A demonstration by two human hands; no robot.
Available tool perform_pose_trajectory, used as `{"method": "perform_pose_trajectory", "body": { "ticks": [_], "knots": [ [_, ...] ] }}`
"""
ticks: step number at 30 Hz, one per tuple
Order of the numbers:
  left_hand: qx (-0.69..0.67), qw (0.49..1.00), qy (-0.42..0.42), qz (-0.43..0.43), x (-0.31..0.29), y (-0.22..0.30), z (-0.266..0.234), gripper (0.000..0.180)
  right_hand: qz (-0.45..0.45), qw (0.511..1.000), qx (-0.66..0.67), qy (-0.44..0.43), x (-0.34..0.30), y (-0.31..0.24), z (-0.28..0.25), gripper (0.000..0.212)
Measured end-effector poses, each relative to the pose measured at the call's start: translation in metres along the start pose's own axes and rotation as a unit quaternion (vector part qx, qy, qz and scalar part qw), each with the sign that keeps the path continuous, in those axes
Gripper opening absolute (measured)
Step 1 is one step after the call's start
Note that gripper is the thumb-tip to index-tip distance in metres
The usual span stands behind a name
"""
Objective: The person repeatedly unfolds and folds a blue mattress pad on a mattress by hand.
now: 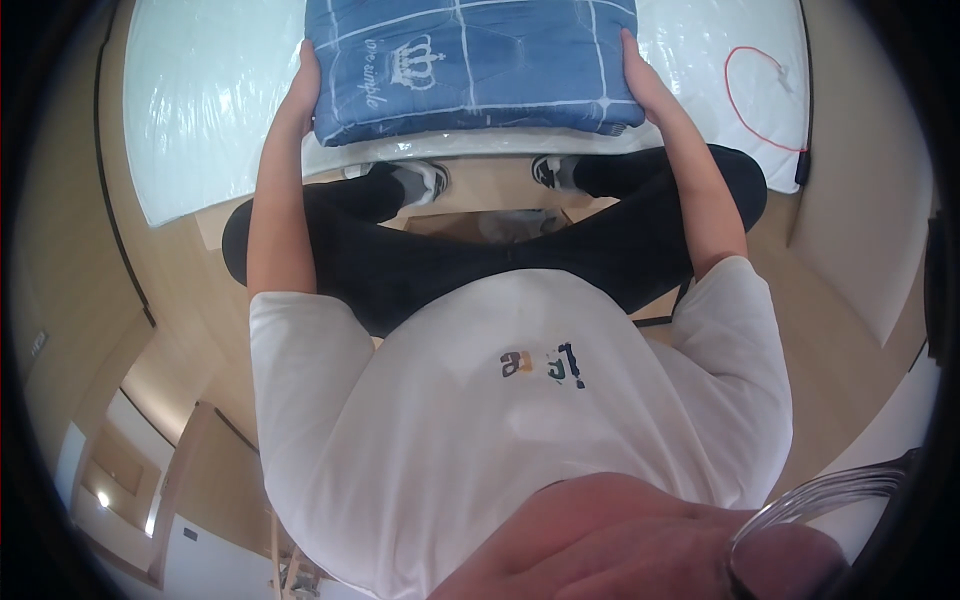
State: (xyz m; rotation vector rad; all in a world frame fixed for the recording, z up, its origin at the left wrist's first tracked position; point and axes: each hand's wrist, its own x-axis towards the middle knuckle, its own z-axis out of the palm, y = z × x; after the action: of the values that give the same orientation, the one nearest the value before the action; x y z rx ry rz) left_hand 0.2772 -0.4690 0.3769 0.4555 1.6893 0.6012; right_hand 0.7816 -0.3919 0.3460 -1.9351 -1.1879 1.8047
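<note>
Both the left hand (309, 82) and right hand (640, 82) grip opposite sides of the folded blue quilt (490, 70), at the near edge of the plastic-covered tabletop (215, 110). It looks soft, fairly light, hardly fragile; broad side holds should limit sagging.

The scene is bright, with soft and rather even light. On the plastic-covered white surface (215, 100), many small wrinkles give white glare. The black trousers (440, 265) are so dark that their folds are hardly visible. At lower left, a small lamp (103, 499) shines as a white spot. The folded blue quilt (530, 75) looks slightly soft. Toward the black round rim, straight edges bend strongly.
</note>
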Motion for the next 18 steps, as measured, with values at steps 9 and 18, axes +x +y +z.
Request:
{"method": "perform_pose_trajectory", "body": {
  "ticks": [9,18],
  "knots": [
    [0.111,0.991,0.021,-0.072,-0.012,0.012,0.006,0.103,0.005,0.992,-0.102,0.08,0.021,0.003,0.001,0.094],
    [0.214,0.974,0.056,-0.042,0.004,0.015,-0.007,0.106,-0.008,0.964,-0.244,0.107,0.001,-0.013,-0.013,0.096]
  ]
}}
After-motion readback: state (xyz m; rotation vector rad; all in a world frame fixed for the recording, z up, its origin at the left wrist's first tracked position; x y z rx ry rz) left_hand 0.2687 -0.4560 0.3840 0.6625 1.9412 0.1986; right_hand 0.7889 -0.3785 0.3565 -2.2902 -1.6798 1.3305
